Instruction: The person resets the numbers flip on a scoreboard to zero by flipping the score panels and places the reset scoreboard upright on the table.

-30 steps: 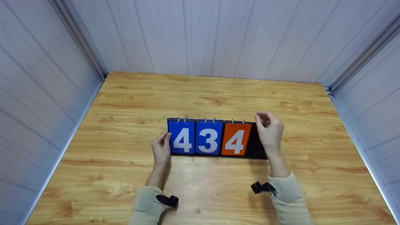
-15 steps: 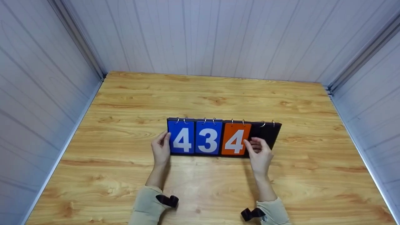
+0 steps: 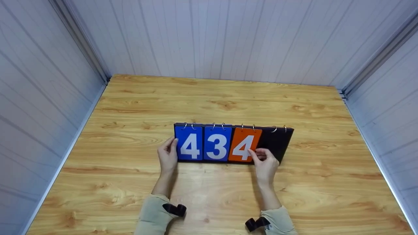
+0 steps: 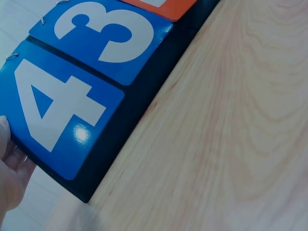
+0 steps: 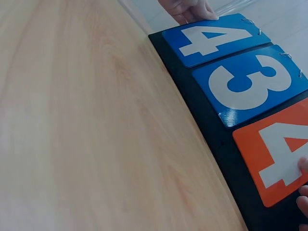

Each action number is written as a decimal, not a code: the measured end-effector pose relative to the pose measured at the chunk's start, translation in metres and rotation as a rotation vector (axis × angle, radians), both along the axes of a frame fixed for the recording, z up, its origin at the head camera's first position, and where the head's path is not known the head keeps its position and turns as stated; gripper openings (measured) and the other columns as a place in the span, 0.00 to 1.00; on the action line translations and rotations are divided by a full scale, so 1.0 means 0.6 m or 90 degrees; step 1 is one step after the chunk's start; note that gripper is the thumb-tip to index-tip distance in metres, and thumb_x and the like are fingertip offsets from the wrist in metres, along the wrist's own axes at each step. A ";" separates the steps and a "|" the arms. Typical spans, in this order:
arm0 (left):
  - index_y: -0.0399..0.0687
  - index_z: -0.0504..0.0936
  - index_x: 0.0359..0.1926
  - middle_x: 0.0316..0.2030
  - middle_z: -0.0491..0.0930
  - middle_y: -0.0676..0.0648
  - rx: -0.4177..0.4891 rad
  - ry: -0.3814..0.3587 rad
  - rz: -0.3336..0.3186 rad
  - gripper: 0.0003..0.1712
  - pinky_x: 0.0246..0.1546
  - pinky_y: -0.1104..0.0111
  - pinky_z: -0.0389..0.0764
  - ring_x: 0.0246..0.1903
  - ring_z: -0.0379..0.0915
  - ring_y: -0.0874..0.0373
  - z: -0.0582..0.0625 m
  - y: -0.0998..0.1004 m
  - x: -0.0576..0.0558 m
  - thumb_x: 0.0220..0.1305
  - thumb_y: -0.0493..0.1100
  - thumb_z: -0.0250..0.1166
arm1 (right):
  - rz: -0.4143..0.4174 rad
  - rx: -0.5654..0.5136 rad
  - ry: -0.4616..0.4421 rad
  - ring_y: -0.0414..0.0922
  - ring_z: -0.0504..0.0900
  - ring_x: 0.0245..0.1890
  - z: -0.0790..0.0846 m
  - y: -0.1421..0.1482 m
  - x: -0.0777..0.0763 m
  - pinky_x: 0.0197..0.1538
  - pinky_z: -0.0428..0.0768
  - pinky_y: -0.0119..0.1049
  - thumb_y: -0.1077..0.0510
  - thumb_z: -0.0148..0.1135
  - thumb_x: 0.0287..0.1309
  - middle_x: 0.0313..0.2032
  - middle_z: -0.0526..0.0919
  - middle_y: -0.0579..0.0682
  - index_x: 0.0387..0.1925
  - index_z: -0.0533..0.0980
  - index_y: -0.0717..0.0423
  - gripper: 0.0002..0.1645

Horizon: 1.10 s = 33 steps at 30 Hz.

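A black flip scoreboard (image 3: 277, 142) leans back on the table, its number cards hung from metal rings. From the left it shows a blue 4 card (image 3: 189, 143), a blue 3 card (image 3: 217, 143) and an orange 4 card (image 3: 244, 138); the rightmost slot is bare black. My left hand (image 3: 168, 157) grips the board's left edge, thumb in front; its other fingers (image 4: 14, 159) reach behind in the left wrist view. My right hand (image 3: 266, 165) pinches the orange card near its lower right edge, thumb over the numeral. The right wrist view shows only those fingertips (image 5: 304, 192).
The wood-grain table (image 3: 225, 98) stretches out all around the board. Pale panelled walls (image 3: 209, 39) enclose it at the back and both sides. Black wrist cameras (image 3: 174, 209) sit on both beige sleeves (image 3: 152, 213).
My right hand has come down and left from the board's upper right end to the orange card, whose lower part now sits slightly further left. My left hand keeps its place.
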State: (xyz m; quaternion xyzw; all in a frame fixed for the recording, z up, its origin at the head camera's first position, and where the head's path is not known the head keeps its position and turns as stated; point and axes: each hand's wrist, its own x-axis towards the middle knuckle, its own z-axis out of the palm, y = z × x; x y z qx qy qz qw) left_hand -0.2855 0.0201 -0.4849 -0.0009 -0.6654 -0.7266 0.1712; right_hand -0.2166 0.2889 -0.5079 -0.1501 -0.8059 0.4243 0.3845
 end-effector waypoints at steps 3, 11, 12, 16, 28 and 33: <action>0.20 0.76 0.38 0.37 0.76 0.28 0.000 0.007 -0.004 0.10 0.38 0.78 0.73 0.33 0.73 0.68 0.000 -0.001 0.000 0.57 0.26 0.55 | -0.002 -0.001 0.004 0.39 0.74 0.16 -0.006 0.000 -0.001 0.19 0.71 0.24 0.57 0.73 0.35 0.16 0.78 0.48 0.18 0.77 0.60 0.13; 0.20 0.76 0.38 0.36 0.76 0.28 0.011 0.000 0.001 0.10 0.37 0.77 0.74 0.32 0.73 0.67 0.002 -0.001 0.000 0.56 0.26 0.55 | 0.057 -0.030 -0.025 0.38 0.73 0.16 0.001 0.002 0.008 0.19 0.69 0.22 0.61 0.69 0.42 0.15 0.77 0.49 0.18 0.76 0.63 0.10; 0.20 0.76 0.38 0.36 0.76 0.28 0.014 -0.003 -0.001 0.10 0.37 0.77 0.74 0.32 0.73 0.66 0.002 -0.001 0.000 0.57 0.26 0.55 | 0.062 -0.028 -0.031 0.39 0.73 0.16 0.003 0.003 0.011 0.19 0.69 0.21 0.61 0.69 0.43 0.16 0.78 0.50 0.19 0.76 0.63 0.10; 0.20 0.76 0.38 0.35 0.76 0.28 0.013 0.000 -0.003 0.10 0.37 0.77 0.74 0.32 0.73 0.67 0.002 -0.001 0.001 0.57 0.26 0.55 | 0.062 0.004 -0.023 0.42 0.76 0.18 0.008 0.005 0.022 0.22 0.72 0.20 0.63 0.68 0.43 0.18 0.80 0.52 0.21 0.78 0.65 0.08; 0.18 0.75 0.38 0.35 0.76 0.26 0.015 0.045 -0.025 0.09 0.37 0.76 0.75 0.32 0.74 0.66 -0.005 -0.002 -0.002 0.57 0.25 0.54 | 0.248 -0.139 0.088 0.44 0.80 0.26 0.041 0.006 0.060 0.27 0.77 0.25 0.76 0.59 0.46 0.27 0.80 0.65 0.39 0.73 0.74 0.14; 0.18 0.75 0.37 0.34 0.76 0.26 0.012 0.058 -0.022 0.09 0.36 0.76 0.75 0.31 0.74 0.66 -0.006 -0.002 -0.004 0.56 0.24 0.54 | 0.347 -0.165 0.144 0.42 0.79 0.34 0.061 0.006 0.073 0.35 0.78 0.30 0.83 0.46 0.49 0.35 0.76 0.72 0.36 0.71 0.82 0.11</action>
